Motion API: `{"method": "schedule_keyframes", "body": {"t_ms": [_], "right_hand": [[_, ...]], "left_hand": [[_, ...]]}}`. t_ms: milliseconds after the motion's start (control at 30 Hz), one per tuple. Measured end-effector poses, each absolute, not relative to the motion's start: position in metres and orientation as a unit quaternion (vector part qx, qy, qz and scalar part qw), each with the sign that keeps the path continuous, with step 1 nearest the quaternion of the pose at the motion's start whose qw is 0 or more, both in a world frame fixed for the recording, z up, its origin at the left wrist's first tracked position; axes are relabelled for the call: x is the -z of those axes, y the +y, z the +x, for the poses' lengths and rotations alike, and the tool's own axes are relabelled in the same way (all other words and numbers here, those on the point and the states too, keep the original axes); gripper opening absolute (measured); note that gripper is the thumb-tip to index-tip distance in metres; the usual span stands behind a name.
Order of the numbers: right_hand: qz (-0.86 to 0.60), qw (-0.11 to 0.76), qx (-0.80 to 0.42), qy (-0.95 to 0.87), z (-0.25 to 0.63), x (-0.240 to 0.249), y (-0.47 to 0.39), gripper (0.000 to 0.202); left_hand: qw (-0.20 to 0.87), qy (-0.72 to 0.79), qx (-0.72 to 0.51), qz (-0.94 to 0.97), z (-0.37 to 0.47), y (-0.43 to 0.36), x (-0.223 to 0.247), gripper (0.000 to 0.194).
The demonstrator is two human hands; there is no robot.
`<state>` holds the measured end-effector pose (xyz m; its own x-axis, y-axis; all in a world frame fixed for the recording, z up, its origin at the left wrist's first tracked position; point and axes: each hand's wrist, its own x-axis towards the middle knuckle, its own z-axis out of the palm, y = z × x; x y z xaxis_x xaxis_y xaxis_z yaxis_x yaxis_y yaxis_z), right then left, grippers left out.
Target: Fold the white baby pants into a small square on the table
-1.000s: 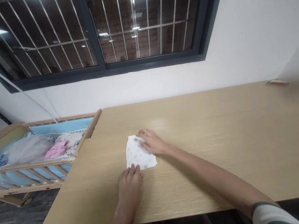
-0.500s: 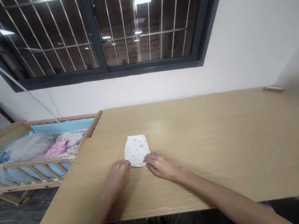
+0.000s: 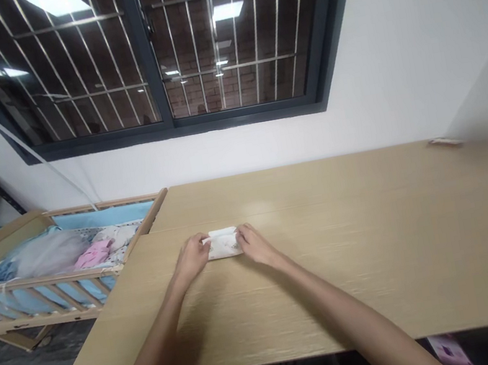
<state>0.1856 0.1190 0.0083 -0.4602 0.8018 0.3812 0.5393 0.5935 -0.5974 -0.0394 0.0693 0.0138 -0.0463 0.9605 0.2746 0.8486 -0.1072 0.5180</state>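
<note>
A small white cloth [image 3: 223, 248] with a faint print lies on the wooden table, folded over into a low, wide shape. My left hand [image 3: 194, 255] pinches its left end, with thumb and fingers closed together. At the right end, my right hand [image 3: 254, 245] grips the cloth in the same way. The fingertips cover both ends of the fold. A narrow white strip of the cloth shows beyond the folded part.
The wooden table [image 3: 355, 251] runs wide to the right. A wooden crib [image 3: 72, 277] with blue lining, pink and white cloths stands at the left. A small flat object [image 3: 445, 142] lies at the back right. Behind is a barred window [image 3: 175, 128].
The near edge of the cloth has been lifted and folded away from me, so the cloth is now shorter. Both hands have moved forward with it.
</note>
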Motion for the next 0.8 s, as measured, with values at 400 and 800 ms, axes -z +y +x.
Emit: {"method": "schedule_keyframes", "body": {"t_ms": [400, 800], "right_hand": [[-0.499, 0.34, -0.195, -0.773, 0.168, 0.029, 0.187, 0.017], [-0.315, 0.192, -0.04, -0.929, 0.152, 0.022, 0.148, 0.063]], "left_hand": [[0.0, 0.763, -0.255, 0.595, -0.001, 0.123, 0.019, 0.031], [0.02, 0.654, -0.305, 0.692, 0.019, 0.109, 0.031, 0.069]]}}
